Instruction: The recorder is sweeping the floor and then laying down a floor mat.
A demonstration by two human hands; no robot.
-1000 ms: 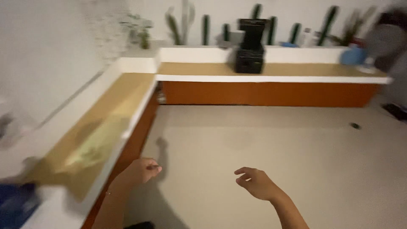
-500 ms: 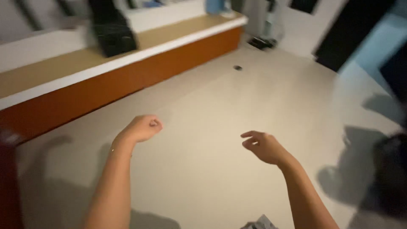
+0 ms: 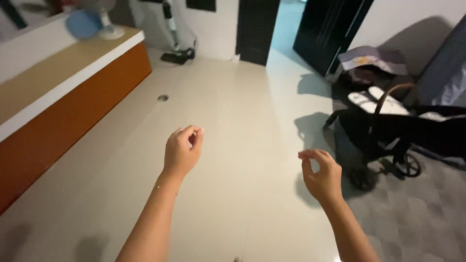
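My left hand (image 3: 182,151) hangs over the bare floor (image 3: 233,126) with its fingers curled loosely toward the palm and nothing in it, and my right hand (image 3: 320,175) hangs just as empty, thumb and fingertips bent toward each other without quite meeting. Nearest my right hand is a black stroller (image 3: 393,128), standing at the floor's right edge where the grey rug (image 3: 417,213) begins, near but apart from my fingers. Along the floor's left edge runs an orange bench (image 3: 63,97) with a fan (image 3: 94,19) at its far end, and a small round drain (image 3: 163,98) sits in the floor beyond my left hand.
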